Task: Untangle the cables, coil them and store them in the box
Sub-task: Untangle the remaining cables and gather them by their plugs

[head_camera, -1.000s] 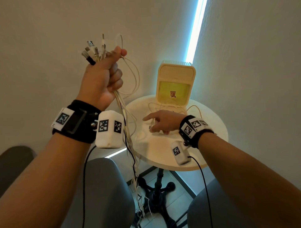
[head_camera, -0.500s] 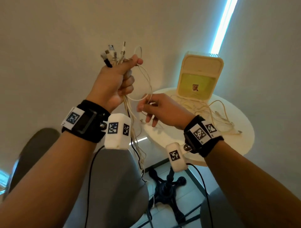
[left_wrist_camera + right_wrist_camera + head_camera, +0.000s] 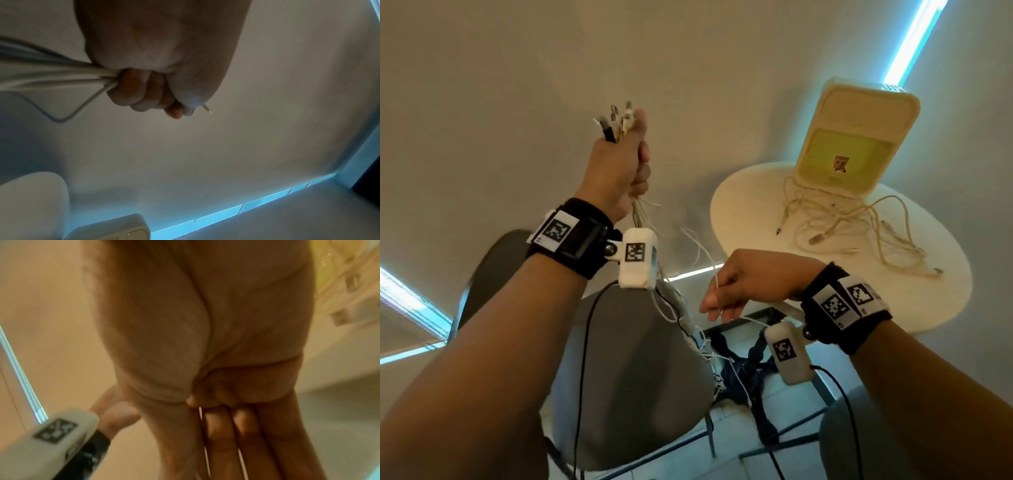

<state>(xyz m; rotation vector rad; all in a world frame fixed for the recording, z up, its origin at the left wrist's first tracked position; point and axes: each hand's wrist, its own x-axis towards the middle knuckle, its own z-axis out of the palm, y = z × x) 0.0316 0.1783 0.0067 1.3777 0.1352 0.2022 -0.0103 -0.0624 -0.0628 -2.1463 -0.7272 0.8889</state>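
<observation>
My left hand (image 3: 635,164) is raised and grips a bundle of white and black cables (image 3: 616,125), whose plugs stick up above the fist. In the left wrist view the left hand's fingers (image 3: 144,92) curl tight round the white strands (image 3: 51,78). The strands hang down past my wrist toward the floor. Lower and to the right, my right hand (image 3: 717,298) pinches one thin white cable (image 3: 698,250) from that bundle between thumb and fingers. A cream box (image 3: 856,137) with a yellow-green inside stands on the round white table (image 3: 945,308), its lid up. More loose cables (image 3: 859,226) lie tangled in front of it.
A grey chair (image 3: 633,377) sits below my hands, and the hanging cables trail over its edge. The table's black foot (image 3: 753,363) stands on the tiled floor. Another grey seat (image 3: 839,445) shows at the lower right. Plain walls close the corner behind.
My right hand left the table, reached the hanging bundle, took one thin white cable and slid down along it. The left hand kept holding the bundle up.
</observation>
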